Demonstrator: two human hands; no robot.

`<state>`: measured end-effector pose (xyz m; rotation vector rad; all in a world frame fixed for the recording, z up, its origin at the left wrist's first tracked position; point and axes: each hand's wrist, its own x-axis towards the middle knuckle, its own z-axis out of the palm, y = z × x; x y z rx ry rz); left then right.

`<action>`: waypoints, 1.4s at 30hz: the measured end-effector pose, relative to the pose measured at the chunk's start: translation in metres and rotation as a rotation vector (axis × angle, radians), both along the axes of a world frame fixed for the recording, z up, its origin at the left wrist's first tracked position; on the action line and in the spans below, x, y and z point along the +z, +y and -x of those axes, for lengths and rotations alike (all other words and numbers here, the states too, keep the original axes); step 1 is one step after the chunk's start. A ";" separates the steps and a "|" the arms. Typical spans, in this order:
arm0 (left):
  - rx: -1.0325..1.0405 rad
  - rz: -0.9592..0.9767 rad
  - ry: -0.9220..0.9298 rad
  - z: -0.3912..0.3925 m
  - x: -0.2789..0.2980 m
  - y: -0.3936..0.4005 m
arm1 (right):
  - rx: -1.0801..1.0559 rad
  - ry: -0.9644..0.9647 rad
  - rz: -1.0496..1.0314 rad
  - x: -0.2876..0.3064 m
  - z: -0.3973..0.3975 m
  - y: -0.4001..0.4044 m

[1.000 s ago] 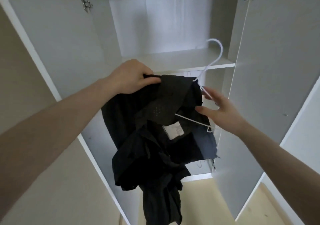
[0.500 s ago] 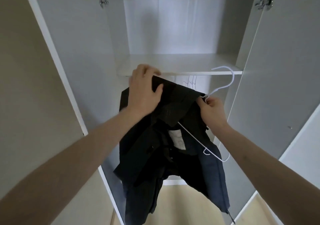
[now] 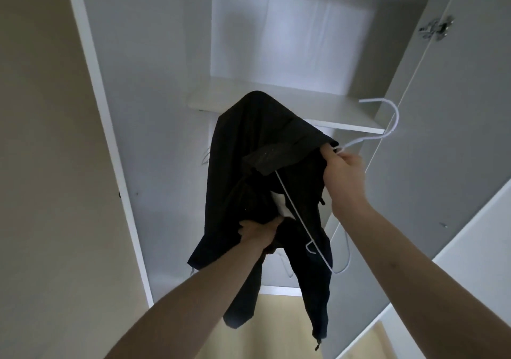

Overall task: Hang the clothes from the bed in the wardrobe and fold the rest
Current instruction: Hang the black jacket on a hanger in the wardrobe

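I watch the dark, limp fabric jacket (image 3: 249,181) draped over a thin white wire hanger (image 3: 293,209), held up in front of the open white wardrobe (image 3: 154,110), just below its white inner shelf (image 3: 326,110). The right hand (image 3: 341,173) is clenched around the hanger's neck, pinching the jacket's collar edge against the wire, with the hook rising to the right of the shelf's front edge. The left hand (image 3: 258,231) is lower, below the shelf, its fingers curled into a bunch of cloth near the white label inside the jacket.

As I judge it, the step in hand is seating the jacket on the hanger before hooking it up. One arm of the hanger shows bare across the inside, so the near shoulder looks unseated. I would have the left hand draw the cloth down and outward over that arm while the right keeps the neck steady and level. The rail under the shelf is hidden behind the jacket, so I would lower the hook beneath the shelf edge first, then reach in.
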<state>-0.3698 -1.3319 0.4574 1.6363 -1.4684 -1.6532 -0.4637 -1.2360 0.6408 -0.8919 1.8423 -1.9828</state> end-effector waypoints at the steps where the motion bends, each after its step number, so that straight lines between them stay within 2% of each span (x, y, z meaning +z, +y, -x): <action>1: 0.029 0.028 -0.032 0.005 0.003 -0.006 | -0.038 -0.026 0.000 0.004 0.003 0.003; 9: -0.140 0.518 -0.143 -0.030 -0.003 -0.041 | -0.330 -0.077 -0.025 0.011 0.081 0.049; 14: -0.052 0.917 -0.050 -0.070 0.053 -0.087 | -0.366 -0.098 -0.092 -0.008 0.118 0.070; 17: -0.280 1.079 -0.101 -0.088 0.089 -0.101 | -0.389 -0.188 -0.098 -0.005 0.130 0.068; 19: -0.506 1.134 -0.274 -0.100 0.094 -0.105 | -0.390 -0.223 -0.085 0.000 0.138 0.065; 21: -0.606 1.112 -0.459 -0.113 0.080 -0.114 | -0.376 -0.233 -0.088 0.004 0.143 0.062; 23: -0.563 0.925 -0.525 -0.127 0.058 -0.125 | -0.368 -0.211 -0.117 0.004 0.143 0.058; 27: -0.202 0.498 -0.255 -0.136 0.026 -0.125 | -0.350 -0.203 -0.180 -0.009 0.141 0.049; 29: -0.090 0.492 -0.247 -0.129 0.026 -0.121 | -0.352 -0.212 -0.209 -0.017 0.142 0.046; 31: -0.095 0.611 -0.276 -0.116 0.044 -0.118 | -0.369 -0.198 -0.251 -0.025 0.151 0.045; 33: -0.167 0.751 -0.237 -0.101 0.080 -0.115 | -0.367 -0.104 -0.346 -0.031 0.164 0.050; 38: -0.339 1.062 -0.147 -0.061 0.195 -0.110 | -0.231 0.496 -0.908 -0.051 0.180 0.072; 40: -0.379 1.143 -0.166 -0.049 0.230 -0.110 | -0.141 0.628 -1.010 -0.061 0.173 0.079; 42: -0.444 1.203 -0.267 -0.039 0.254 -0.108 | -0.068 0.664 -1.020 -0.064 0.162 0.084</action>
